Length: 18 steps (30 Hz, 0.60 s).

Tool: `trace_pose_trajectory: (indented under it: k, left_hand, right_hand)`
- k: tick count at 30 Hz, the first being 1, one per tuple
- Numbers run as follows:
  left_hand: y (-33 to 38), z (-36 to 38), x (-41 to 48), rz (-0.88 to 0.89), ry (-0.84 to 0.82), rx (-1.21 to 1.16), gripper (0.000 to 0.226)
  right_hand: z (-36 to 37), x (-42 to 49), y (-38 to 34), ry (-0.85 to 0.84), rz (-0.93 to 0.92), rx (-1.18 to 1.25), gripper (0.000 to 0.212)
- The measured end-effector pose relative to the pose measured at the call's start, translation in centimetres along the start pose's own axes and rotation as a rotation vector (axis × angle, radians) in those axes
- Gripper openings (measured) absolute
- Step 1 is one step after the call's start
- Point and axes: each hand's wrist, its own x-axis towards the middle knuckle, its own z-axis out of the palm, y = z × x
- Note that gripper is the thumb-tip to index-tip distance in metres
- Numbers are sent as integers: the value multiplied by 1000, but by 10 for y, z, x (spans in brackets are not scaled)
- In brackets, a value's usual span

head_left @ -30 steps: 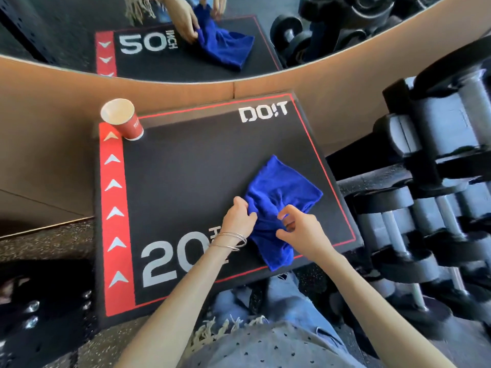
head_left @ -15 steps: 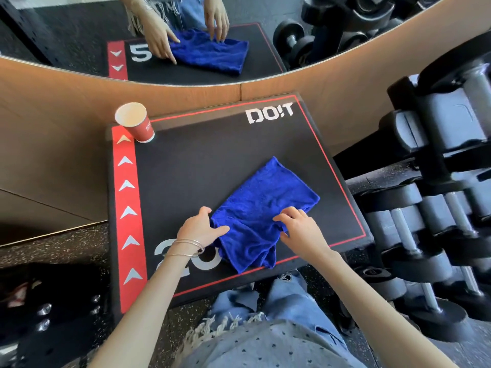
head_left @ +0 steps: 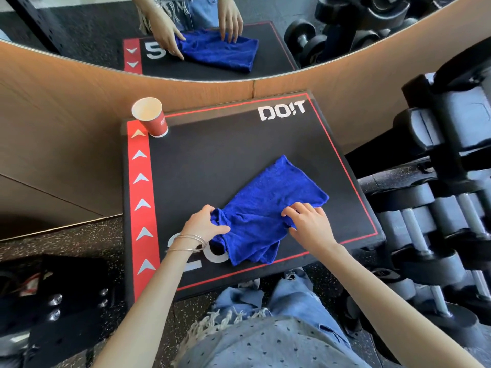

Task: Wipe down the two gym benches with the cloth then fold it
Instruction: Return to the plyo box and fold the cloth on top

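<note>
**Cloth's getting spread flat now**

On the box (head_left: 239,160), left of the cloth (head_left: 268,205), the left hand (head_left: 204,227) pinches its bunched edge; the right hand (head_left: 309,224) presses flat, fingers loose. A second ago it was wadded, so folding looks underway. Cup (head_left: 151,118) far corner, mirror (head_left: 79,27) behind, dumbbells (head_left: 438,208) right.

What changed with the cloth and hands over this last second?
The blue cloth, bunched a second ago, now lies spread wider on the black bench top. The left hand moved leftward, pulling its edge; the right hand presses on it. The red paper cup stayed put.
</note>
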Motion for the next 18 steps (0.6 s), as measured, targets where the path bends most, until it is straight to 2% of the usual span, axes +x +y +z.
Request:
trace_pose_trajectory:
  k: [3, 6, 8, 11, 14, 16, 18]
  left_hand:
    - [-8, -2, -2, 128, 13, -77, 54]
    - [-20, -5, -7, 238, 90, -183, 32]
    - [-27, -8, -6, 250, 155, -210, 33]
    - [-34, -11, -4, 296, 313, 31, 34]
    - [-36, -11, -5, 355, 375, 343, 19]
    - [-38, -9, -3, 417, 379, 418, 22]
    - [-42, -7, -1, 497, 374, 411, 23]
  right_hand:
    - [0, -4, 2, 49, -16, 5, 43]
    - [-4, -5, 17, 37, -1, -24, 45]
    - [-6, -4, 26, 14, -8, -25, 38]
    - [-10, 0, 25, 46, -56, -37, 27]
    - [-15, 0, 16, 102, -198, 4, 33]
    - [-19, -4, 3, 101, -357, 52, 41]
    - [-19, -9, -15, 81, -523, 81, 40]
